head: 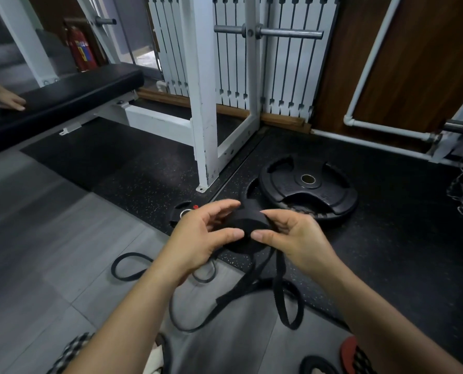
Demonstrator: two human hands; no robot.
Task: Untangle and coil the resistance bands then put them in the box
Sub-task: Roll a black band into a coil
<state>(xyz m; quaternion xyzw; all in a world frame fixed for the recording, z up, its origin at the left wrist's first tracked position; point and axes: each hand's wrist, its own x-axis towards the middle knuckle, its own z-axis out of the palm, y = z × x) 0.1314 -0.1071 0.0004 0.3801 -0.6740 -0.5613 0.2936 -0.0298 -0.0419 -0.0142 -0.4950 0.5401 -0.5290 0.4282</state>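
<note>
Head view: at the middle of the frame both hands meet over the floor, and between them is the black flat rubber resistance band [247, 225], partly wound into a small coil. The left hand [206, 233] grasps the coil from 9 o'clock, thumb underneath and fingers curled over the top; the right hand [292, 236] pinches it from 3 o'clock between thumb and forefinger. The unwound rest of the band hangs toward 6 o'clock and lies in loose loops on the grey plank floor [49, 238] between the forearms. A thin black band loop [127, 268] lies on that floor at 8 o'clock of the left hand, apart from it. At 1 o'clock of the hands a black rubber weight plate [308, 190] rests on the speckled black mat, with a white steel rack post [203, 103] at 12 o'clock. At 10 o'clock another person's hand [8, 101] rests flat on a black padded gym bench [62, 95]
</note>
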